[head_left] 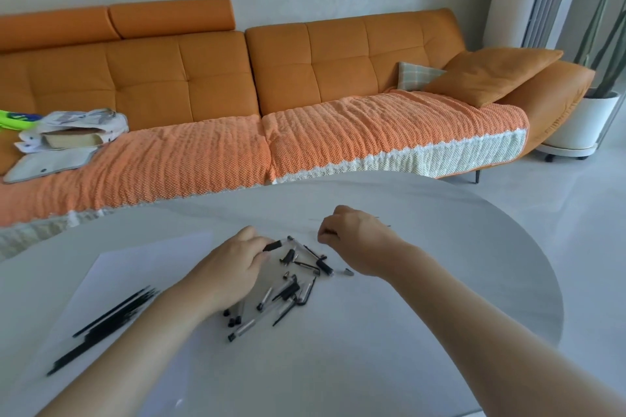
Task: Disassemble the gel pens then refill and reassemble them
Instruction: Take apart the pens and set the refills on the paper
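Head view: left hand [237, 267] pinches a black pen part [273, 245]. Right hand [359, 237] curled, contents unreadable. Gel pen pieces [298, 284] lie on the surface [406, 332] between the hands, some hidden under the left.

Two bare forearms rise into view, the left forearm [152, 332] from 7 o'clock and the right forearm [474, 308] from 5 o'clock. The left hand [237, 267] and right hand [355, 234] are bare too, wrists uncovered.

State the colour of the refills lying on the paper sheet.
Black; the refills show best in the head view, against the white paper sheet.
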Available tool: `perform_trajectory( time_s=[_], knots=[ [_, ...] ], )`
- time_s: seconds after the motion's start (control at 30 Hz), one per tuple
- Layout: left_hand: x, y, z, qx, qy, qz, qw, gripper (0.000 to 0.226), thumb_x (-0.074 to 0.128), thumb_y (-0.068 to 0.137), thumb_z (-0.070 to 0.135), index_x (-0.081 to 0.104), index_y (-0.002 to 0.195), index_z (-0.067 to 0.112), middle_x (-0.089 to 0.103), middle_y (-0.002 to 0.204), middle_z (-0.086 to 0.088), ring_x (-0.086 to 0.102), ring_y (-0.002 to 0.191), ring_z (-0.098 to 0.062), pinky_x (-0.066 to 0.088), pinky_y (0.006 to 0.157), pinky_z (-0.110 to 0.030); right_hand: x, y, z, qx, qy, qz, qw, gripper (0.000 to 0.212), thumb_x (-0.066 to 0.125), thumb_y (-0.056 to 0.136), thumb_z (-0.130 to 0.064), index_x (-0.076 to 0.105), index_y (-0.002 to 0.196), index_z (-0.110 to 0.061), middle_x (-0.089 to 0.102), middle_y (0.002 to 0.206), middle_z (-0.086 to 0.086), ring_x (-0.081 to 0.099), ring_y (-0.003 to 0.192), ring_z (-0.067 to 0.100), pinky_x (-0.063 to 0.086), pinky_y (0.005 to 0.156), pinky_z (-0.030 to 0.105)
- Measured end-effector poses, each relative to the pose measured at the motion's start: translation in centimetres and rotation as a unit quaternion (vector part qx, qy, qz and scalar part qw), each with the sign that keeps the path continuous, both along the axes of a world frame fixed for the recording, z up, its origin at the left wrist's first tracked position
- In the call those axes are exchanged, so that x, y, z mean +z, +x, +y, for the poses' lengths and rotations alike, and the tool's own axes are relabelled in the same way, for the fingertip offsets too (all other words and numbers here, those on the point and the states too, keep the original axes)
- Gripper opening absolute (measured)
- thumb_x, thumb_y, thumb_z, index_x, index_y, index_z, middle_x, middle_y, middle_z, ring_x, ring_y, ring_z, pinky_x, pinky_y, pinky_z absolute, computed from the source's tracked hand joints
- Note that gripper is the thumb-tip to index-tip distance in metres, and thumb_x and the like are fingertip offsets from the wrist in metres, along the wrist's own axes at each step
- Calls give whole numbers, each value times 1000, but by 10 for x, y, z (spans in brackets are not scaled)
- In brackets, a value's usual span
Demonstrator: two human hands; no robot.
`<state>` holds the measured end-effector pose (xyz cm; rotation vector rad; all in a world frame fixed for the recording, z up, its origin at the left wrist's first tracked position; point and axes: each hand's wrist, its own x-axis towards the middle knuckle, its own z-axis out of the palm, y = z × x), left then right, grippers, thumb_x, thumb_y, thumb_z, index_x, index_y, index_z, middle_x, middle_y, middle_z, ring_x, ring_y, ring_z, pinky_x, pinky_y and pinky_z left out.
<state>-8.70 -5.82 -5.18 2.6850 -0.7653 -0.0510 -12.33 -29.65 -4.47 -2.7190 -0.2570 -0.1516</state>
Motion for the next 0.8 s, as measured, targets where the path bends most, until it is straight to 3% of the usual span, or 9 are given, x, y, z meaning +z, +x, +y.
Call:
perform_trajectory(
  time_s=[0.07,0.2,0.27,0.37,0.5,0.63,0.8],
  knots=[
    [-1,-7,15,3,10,-12,1000,31,42,103,29,55,131,30,43,92,15,54,78,-8,47,69,-28,0,2,13,24,-7,5,1000,23,48,101,-23,70,99,-17,54,103,1,60,82,22,51,78,34],
    [3,-14,31,76,-8,-13,997,19,54,95,36,66,109,30,55,89,9,58,78,-11,50,73,-33,0,7,36,34,-25,51,998,23,52,98,-25,73,97,-17,60,103,3,61,89,22,53,83,40],
    [2,-13,34,105,-58,21,993,14,61,91,35,64,103,30,61,88,9,61,76,-13,50,70,-34,-1,9,44,31,-34,59,997,24,51,98,-23,73,97,-13,63,103,6,61,90,23,53,81,40],
    [0,-11,30,118,-142,62,981,33,66,88,30,52,116,39,62,87,11,61,71,-9,46,62,-25,-2,13,46,3,-25,46,999,23,50,99,-19,72,101,-14,65,104,3,61,88,20,54,77,34],
    [-3,-1,15,142,-183,76,970,31,69,85,30,56,113,33,65,87,11,62,75,-6,43,60,-21,-6,25,32,-80,-24,52,995,23,48,99,-12,70,99,-18,67,99,-3,61,79,14,54,69,27],
    [-10,7,1,160,-167,85,969,33,69,83,36,62,114,28,63,92,14,60,80,-2,44,63,-20,-10,27,22,-101,2,93,990,17,53,96,-18,69,95,-22,65,92,-6,62,76,12,54,69,26],
    [-10,9,-7,156,-141,82,974,45,69,85,43,58,124,24,62,100,12,60,89,-7,44,73,-23,-8,25,15,-102,-12,80,992,15,61,91,-30,67,104,-27,60,94,-10,62,80,10,53,70,23]
  ],
)
